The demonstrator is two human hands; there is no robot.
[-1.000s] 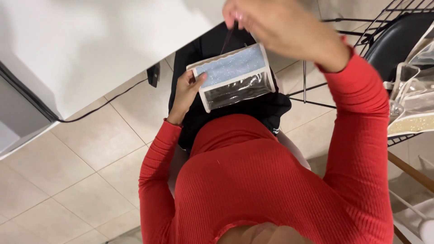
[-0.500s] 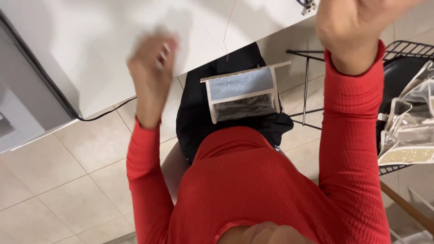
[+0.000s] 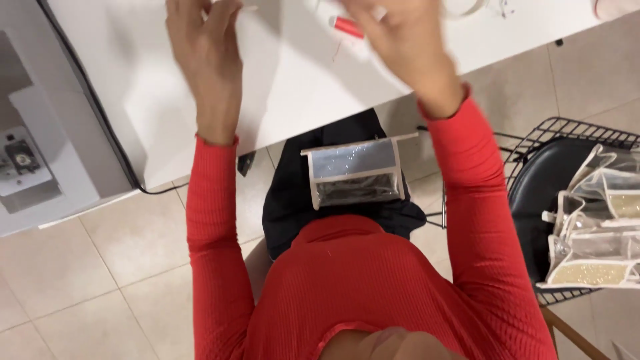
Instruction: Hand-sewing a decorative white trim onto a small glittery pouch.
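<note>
A small clear pouch [image 3: 357, 172] with a pale blue panel and beige trim lies on my lap, on dark cloth, with neither hand on it. Both hands are raised over the white table [image 3: 293, 87]. My left hand [image 3: 203, 63] hovers above the table's left part; its fingertips run into the top edge beside a thin white sliver. My right hand [image 3: 403, 43] is blurred and sits just right of a red thread spool [image 3: 347, 27]. Whether either hand holds anything is not visible.
A black wire chair [image 3: 567, 167] at the right carries a pile of clear pouches [image 3: 600, 227] with beige trim. A white machine [image 3: 30, 167] stands at the left, and a black cable [image 3: 100, 113] runs along the table's edge. Beige floor tiles lie below.
My left hand let go of the pouch, which now rests on my lap. Both hands rose over the table, and the view tilted up to show more of it.
</note>
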